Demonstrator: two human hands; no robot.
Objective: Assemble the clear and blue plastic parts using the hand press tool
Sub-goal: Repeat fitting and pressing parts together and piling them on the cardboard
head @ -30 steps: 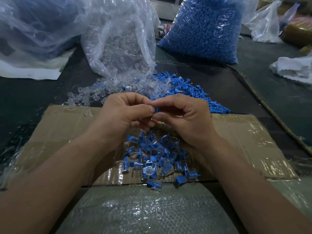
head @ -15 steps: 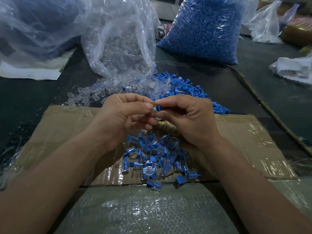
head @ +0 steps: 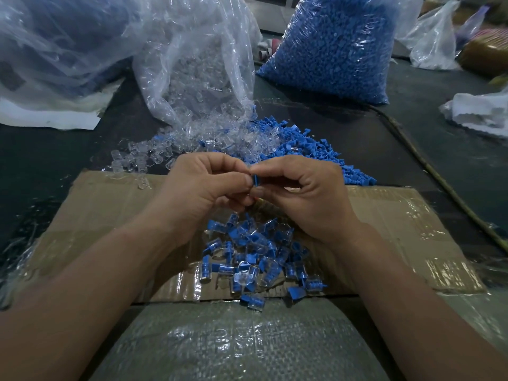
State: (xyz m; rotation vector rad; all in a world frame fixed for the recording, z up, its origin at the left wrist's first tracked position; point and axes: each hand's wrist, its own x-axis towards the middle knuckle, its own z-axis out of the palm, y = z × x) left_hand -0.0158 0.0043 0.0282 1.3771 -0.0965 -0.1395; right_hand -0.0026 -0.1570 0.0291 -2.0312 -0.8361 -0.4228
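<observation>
Dark table (head: 357,138) bears cardboard (head: 110,210), loose clear parts (head: 143,158) and blue parts (head: 316,151).

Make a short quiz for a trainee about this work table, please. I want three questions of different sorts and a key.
1. True or false: the pile of assembled parts lies on the cardboard.
2. What do the left hand and the right hand pinch between their fingertips? A) a blue part B) a metal screw C) a strip of tape
3. Fill in: seen from the person, the full bag of blue parts stands to the ___ of the open bag of clear parts.
Key: 1 true; 2 A; 3 right.
</observation>
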